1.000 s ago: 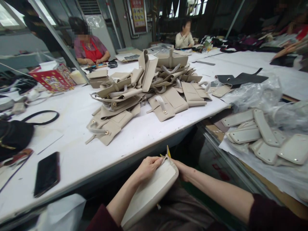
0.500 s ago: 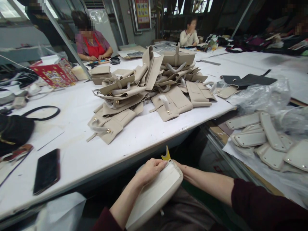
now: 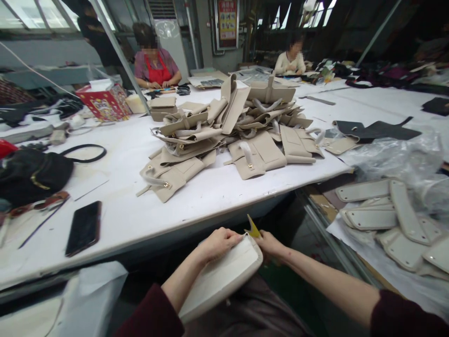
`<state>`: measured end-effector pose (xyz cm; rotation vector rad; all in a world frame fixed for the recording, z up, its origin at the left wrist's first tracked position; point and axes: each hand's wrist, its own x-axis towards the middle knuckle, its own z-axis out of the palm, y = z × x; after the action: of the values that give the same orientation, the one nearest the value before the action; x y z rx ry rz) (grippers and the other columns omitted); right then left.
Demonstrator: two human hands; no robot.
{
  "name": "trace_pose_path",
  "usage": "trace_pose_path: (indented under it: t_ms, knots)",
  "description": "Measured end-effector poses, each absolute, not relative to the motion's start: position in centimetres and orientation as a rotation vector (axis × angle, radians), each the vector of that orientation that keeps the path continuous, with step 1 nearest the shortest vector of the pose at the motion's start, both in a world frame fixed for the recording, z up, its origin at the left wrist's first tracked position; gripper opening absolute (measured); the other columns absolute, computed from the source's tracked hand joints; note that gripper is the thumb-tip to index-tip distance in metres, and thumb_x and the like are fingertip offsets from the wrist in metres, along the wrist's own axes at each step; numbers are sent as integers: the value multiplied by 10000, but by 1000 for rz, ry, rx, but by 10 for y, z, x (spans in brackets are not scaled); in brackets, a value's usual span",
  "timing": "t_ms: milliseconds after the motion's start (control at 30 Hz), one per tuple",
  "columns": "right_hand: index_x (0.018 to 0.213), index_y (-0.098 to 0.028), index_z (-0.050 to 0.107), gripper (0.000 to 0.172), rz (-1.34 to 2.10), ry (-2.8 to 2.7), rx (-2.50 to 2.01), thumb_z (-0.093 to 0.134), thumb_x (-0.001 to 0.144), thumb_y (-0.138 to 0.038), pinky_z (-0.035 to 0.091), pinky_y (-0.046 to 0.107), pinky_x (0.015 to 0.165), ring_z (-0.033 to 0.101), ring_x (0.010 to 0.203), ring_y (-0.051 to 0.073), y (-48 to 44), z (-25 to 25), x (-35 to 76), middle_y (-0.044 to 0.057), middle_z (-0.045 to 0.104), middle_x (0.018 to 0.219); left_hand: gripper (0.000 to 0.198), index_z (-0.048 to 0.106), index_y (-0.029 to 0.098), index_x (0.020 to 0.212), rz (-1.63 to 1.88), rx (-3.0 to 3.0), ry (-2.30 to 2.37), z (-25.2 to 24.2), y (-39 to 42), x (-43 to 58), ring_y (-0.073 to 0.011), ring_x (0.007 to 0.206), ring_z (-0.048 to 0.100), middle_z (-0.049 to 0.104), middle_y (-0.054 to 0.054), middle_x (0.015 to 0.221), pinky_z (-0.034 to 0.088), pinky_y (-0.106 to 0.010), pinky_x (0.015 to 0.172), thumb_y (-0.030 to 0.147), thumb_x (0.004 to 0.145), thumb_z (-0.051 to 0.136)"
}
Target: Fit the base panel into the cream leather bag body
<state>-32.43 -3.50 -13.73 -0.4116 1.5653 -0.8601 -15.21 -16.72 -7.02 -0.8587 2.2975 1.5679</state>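
A cream, bag-like piece (image 3: pixel 222 281) with a rounded end lies over my lap, below the table edge. My left hand (image 3: pixel 219 243) is closed on its upper edge, thumb on top near the corner. Just right of that corner, my right hand (image 3: pixel 268 244) is closed around a yellow tool (image 3: pixel 252 227) with a notched, pointed tip that sticks up. The tool's lower part is hidden in the hand.
Beige bag parts (image 3: pixel 259 152) are heaped on the white table (image 3: pixel 196 201). A phone (image 3: pixel 83 228) and black pouch (image 3: pixel 38 175) lie left. Pale panels (image 3: pixel 372 217) and plastic wrap (image 3: pixel 414 154) are at right. Two people sit across the table; another stands behind.
My right hand has moved right, off the cream piece's corner, and the yellow tool has moved with it. My left hand keeps its hold. The view has shifted left.
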Motion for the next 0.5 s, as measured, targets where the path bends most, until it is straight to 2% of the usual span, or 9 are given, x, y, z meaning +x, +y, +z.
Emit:
trace_pose_path:
  t_ms: [133,233,300,400,500]
  knots:
    - [916,-130,569,416,-816,1510,-510,647,800,-522,395,185,403,534,412,94,-8,-107,-381,26,655,626,497,745,184,966,1629,-898,2256,-73,-168,-151,-215,842,604,715,-31,927,435,-278,710,593,847,488]
    - [850,-116,626,510,-529,1249,-686,653,734,-612,418,217,427,560,444,129,-9,-83,-399,65,662,619,496,711,202,1111,1687,-952,2259,-72,-168,-153,-237,939,618,718,-44,1036,449,-292,789,568,815,557]
    - [874,-118,661,561,-312,1177,-961,636,717,-656,440,226,469,578,503,134,-22,-76,-397,66,678,680,596,655,165,1216,1650,-1019,2284,-70,-168,-155,-247,912,627,718,-77,1023,453,-303,775,562,775,610]
    - [911,-139,678,583,-217,1333,-1328,553,773,-692,421,213,521,578,596,129,-49,-76,-390,42,684,771,780,513,110,1367,1573,-1092,2291,-65,-166,-158,-238,814,634,724,-79,907,448,-299,711,535,731,666]
    - [764,-147,660,609,-218,1594,-1539,402,869,-688,350,240,534,555,610,153,-74,-79,-389,52,648,690,885,399,103,1442,1612,-1132,2285,-62,-163,-159,-222,766,635,722,-48,830,449,-291,694,513,714,692]
